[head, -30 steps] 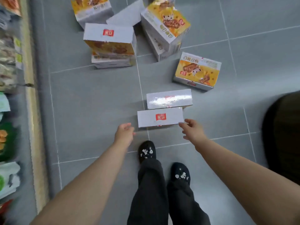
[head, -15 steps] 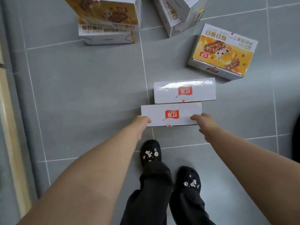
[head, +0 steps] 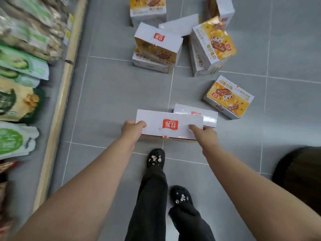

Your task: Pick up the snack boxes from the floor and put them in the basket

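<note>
A white snack box with a red logo (head: 169, 125) is lifted off the grey floor between my two hands. My left hand (head: 132, 130) grips its left end, thumb on top. At its right end my right hand (head: 203, 133) grips it, thumb lying on the top face. Just behind lies a second white box (head: 208, 115), partly hidden by the held one. A yellow-fronted box (head: 228, 97) lies flat to the right. Several more boxes (head: 157, 47) are piled further back. A dark rounded shape (head: 298, 173) at the right edge may be the basket; it is blurred.
A store shelf (head: 57, 108) with bagged snacks (head: 19, 101) runs along the left side. My two black shoes (head: 155, 159) stand on the tiled floor just below the held box. Open floor lies between the shelf and the boxes.
Both hands closed on the nearest white box and raised it from the floor. The view pulled back, so the shelf and the far boxes show again.
</note>
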